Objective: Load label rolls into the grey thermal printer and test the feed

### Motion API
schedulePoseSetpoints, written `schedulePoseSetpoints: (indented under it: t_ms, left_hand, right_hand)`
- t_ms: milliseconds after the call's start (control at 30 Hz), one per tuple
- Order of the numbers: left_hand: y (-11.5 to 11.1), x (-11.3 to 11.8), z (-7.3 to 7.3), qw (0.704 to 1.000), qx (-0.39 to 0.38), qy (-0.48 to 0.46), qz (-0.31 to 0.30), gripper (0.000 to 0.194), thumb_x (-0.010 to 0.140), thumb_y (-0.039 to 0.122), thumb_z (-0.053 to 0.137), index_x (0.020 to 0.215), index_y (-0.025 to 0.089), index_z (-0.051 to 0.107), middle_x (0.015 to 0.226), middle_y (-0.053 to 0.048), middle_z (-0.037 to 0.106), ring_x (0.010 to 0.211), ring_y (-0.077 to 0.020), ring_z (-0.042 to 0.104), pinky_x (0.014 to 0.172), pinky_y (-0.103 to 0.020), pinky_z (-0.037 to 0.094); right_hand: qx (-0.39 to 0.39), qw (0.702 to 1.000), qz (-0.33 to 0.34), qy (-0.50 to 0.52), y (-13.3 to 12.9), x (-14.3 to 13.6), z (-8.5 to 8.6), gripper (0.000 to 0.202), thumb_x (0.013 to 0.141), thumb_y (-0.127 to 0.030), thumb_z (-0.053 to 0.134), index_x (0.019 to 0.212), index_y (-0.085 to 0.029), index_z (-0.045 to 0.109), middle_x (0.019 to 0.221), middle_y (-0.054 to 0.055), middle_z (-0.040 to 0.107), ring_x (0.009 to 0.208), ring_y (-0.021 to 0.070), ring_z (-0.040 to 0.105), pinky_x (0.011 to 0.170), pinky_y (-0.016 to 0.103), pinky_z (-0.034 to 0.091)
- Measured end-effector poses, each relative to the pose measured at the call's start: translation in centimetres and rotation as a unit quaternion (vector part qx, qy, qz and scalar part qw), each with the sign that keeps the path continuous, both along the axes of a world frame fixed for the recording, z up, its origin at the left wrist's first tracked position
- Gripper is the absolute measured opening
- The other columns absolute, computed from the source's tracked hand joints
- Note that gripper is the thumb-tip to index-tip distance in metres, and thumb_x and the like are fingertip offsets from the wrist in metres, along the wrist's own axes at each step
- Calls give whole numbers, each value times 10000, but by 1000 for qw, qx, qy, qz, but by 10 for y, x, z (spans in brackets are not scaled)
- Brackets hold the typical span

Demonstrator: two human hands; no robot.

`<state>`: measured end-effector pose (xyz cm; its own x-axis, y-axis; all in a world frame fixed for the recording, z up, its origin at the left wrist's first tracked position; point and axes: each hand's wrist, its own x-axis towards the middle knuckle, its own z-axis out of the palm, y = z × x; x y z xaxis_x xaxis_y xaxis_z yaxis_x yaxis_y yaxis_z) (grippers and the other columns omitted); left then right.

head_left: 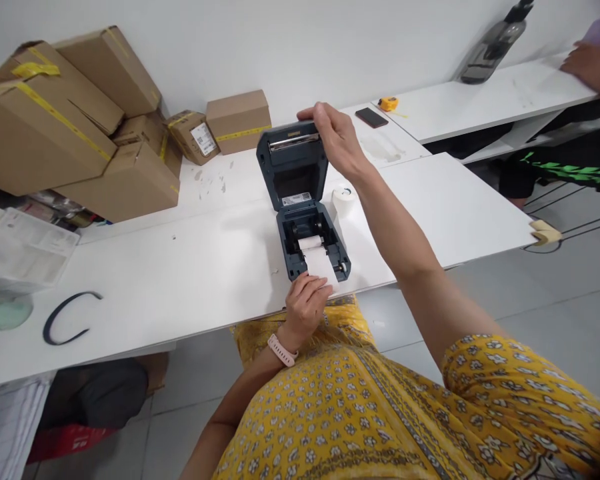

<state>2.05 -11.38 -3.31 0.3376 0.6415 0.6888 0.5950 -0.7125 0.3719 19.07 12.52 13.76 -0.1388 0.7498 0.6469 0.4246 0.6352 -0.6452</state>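
A dark blue label printer (283, 235) stands on the white table near its front edge, its lid (263, 160) raised. Inside sits a small white label roll (310, 243), and a strip of label paper (322, 265) runs from it over the printer's front. My left hand (306, 303), with a pink band at the wrist, holds the strip's loose end; its fingers lie over the paper, thumb hidden. High on the lid's top right corner, my right hand (337, 137) grips the edge with bent fingers. Beside the printer, a white roll (344, 201) lies partly behind my right forearm.
Cardboard boxes (145, 177) are piled at the back left. A black headband-like loop (63, 317) and clear plastic containers (25, 247) lie left. A phone (372, 118), tape measure (389, 103) and pump bottle (495, 47) are back right. Another person's hand (593, 63) shows far right.
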Motion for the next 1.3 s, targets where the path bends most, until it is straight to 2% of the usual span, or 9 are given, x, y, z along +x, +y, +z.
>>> schedulePoseSetpoints:
  t_ms: [133,300,467,600,667,800,933,1167,1300]
  left_hand:
    - [-6,-1,-6,1000,8,16,18,190,1019,184,578,1015,242,758,995,-60,804,960,-205,724,986,-451,600]
    - [-10,-1,-9,995,83,29,41,175,958,127,666,1047,239,766,892,-54,770,875,-195,661,872,-365,552]
    - [-17,-4,-9,989,129,46,55,198,938,132,710,1076,256,780,872,-39,758,859,-180,631,885,-348,481]
    - [-18,-7,-17,982,165,44,81,175,927,208,743,1052,322,787,949,-43,768,964,-202,659,963,-368,493]
    - [-11,-8,-25,977,170,47,118,162,921,397,757,1059,315,783,1067,-74,769,1113,-245,669,1063,-429,492]
    - [14,-16,-36,982,117,48,138,710,861,774,626,1251,187,711,1330,-191,696,1425,-362,537,1239,-578,362]
    - [31,-22,-37,994,88,38,53,672,956,684,562,1423,202,603,1417,-178,657,1527,-347,446,1295,-588,272]
    - [33,-16,-46,995,67,8,70,469,962,549,617,1318,246,655,1286,-129,707,1479,-326,506,1289,-584,308]
    - [26,-19,-36,997,33,13,63,453,970,515,595,1324,235,628,1319,-134,686,1478,-318,498,1275,-579,324]
  right_hand:
    - [24,999,-19,26,-76,5,-27,576,1043,-667,242,1136,-354,716,1241,54,731,1232,256,640,1114,437,502]
    - [101,994,0,-51,-156,21,-89,437,1063,-431,341,1281,-314,701,1307,77,743,1289,284,657,1109,538,515]
    - [177,976,-32,-127,-188,30,-147,457,1009,-247,469,1439,-251,624,1415,99,714,1382,290,622,1098,526,543]
    - [182,977,-40,-105,-199,23,-176,523,1014,-242,447,1529,-253,541,1466,98,682,1425,291,597,1106,544,546]
    - [173,981,-53,-67,-202,17,-185,527,1036,-281,381,1542,-261,527,1484,96,666,1444,296,580,1110,571,544]
    - [151,985,-78,-8,-204,7,-194,526,1060,-338,297,1517,-303,556,1483,63,667,1449,291,576,1139,600,524]
    - [142,987,-77,8,-206,3,-196,530,1055,-315,297,1515,-301,560,1499,52,653,1463,281,559,1164,596,511]
    - [156,980,-108,57,-201,-7,-211,520,1054,-313,292,1477,-355,592,1487,-6,660,1442,250,581,1186,558,505]
    - [151,982,-105,48,-203,-5,-205,510,1052,-307,313,1472,-355,600,1494,-16,657,1430,251,590,1168,559,517]
